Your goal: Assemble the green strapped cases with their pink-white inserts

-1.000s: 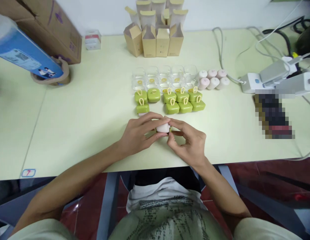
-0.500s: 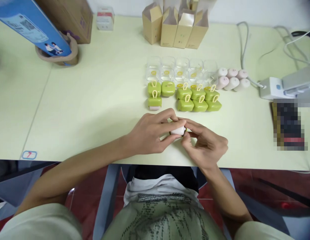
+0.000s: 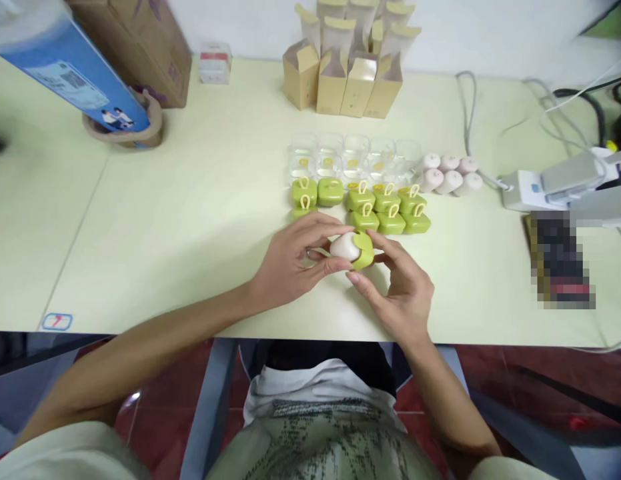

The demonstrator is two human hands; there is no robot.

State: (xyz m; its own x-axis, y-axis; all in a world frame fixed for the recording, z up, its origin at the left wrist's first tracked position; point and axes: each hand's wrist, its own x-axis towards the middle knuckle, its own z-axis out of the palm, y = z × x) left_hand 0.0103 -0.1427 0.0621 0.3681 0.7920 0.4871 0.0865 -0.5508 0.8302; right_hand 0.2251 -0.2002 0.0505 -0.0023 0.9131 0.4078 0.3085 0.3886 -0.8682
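Between my hands is a small white rounded bottle (image 3: 343, 247) lying on its side, its right end inside a glossy green cover (image 3: 365, 252). My left hand (image 3: 295, 260) pinches the white end with fingers above and thumb below; a ring shows on one finger. At the green end, my right hand (image 3: 403, 287) grips the cover with its index finger on top, the thumb stretched out underneath. Just beyond stand several green covers (image 3: 363, 220) with cream loops, partly behind my left hand. Clear plastic cups (image 3: 357, 148) with yellow marks form rows behind them.
Several white and pale pink bottles (image 3: 451, 181) stand right of the cups. Open cardboard boxes (image 3: 333, 87) line the wall. A blue roll (image 3: 85, 83) leans in a holder at left. At right are a white power strip (image 3: 527, 190), cables and a blurred dark object (image 3: 560, 257).
The bottle and green cover have turned, so much more of the green shows. My hands have lifted slightly, and my right thumb has stretched out to the left. The whole view has shifted a little.
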